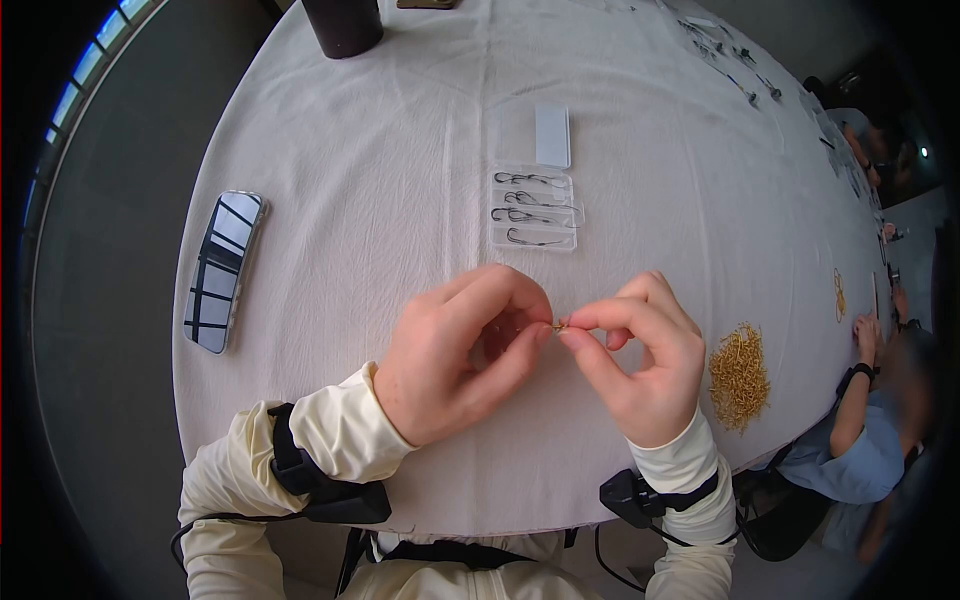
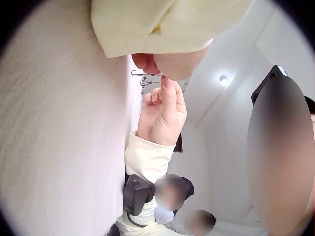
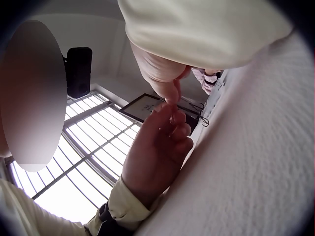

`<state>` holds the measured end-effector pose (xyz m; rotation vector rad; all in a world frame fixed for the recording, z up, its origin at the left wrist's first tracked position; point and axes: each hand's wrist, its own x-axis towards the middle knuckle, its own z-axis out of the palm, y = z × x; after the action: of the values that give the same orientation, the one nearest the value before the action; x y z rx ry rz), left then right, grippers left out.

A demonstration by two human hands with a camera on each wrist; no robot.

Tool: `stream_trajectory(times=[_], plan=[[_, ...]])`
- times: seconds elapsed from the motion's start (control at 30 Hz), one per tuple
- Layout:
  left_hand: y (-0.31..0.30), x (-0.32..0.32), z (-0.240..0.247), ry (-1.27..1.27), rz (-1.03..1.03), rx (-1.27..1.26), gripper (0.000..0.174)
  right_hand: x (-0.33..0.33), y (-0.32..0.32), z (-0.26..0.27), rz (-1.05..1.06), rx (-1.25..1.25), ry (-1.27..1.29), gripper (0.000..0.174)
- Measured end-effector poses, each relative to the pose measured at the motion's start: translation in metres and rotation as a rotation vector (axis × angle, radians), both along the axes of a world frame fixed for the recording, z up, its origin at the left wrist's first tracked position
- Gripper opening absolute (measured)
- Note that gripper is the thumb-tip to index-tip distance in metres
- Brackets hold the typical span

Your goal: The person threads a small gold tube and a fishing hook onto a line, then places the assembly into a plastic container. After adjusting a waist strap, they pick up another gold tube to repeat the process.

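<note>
My left hand (image 1: 462, 355) and right hand (image 1: 645, 360) meet fingertip to fingertip above the middle of the table. Between them is a small gold-coloured metal piece (image 1: 559, 326), pinched by thumb and forefinger on each side and mostly covered by the fingertips. Its exact kind I cannot tell. To the right of my right hand lies a heap of small gold-coloured metal pieces (image 1: 739, 378). Just beyond the hands stands a clear compartment box (image 1: 533, 245) with its lid folded back, holding dark looped wire-like pieces (image 1: 522, 179) in its rows.
A phone (image 1: 224, 272) lies at the left edge of the white-clothed table (image 1: 350, 200). At the far side stands a dark cup-like container (image 1: 345, 25). Thin dark items (image 1: 735, 65) are scattered far right, near a gold loop (image 1: 839, 293). Another person (image 1: 845, 440) sits at the right.
</note>
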<state>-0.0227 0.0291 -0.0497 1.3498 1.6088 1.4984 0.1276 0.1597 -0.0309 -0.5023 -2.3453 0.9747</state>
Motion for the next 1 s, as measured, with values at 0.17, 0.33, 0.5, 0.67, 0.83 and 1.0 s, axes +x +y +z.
stream_trajectory(times=[0.17,0.33,0.5,0.67,0.83,1.0], plan=[[0.000,0.001,0.003,-0.018,-0.020,-0.026,0.007,0.000,0.001,0.001,0.032,0.041,0.014,0.014],[0.001,-0.001,0.003,0.059,-0.022,0.008,0.012,0.001,0.001,-0.001,0.025,0.006,0.000,0.017],[0.001,0.000,0.002,0.065,-0.036,0.023,0.013,0.001,0.001,0.000,0.039,-0.039,0.012,0.019],[-0.001,0.001,0.003,-0.016,-0.039,-0.020,0.011,0.004,0.004,-0.003,0.102,-0.238,0.004,0.015],[-0.001,0.000,0.003,-0.046,-0.065,-0.041,0.010,0.005,0.009,-0.002,0.135,-0.385,-0.011,0.009],[-0.002,0.000,0.009,-0.123,-0.090,-0.125,0.010,0.006,0.011,-0.002,0.105,-0.439,0.000,0.007]])
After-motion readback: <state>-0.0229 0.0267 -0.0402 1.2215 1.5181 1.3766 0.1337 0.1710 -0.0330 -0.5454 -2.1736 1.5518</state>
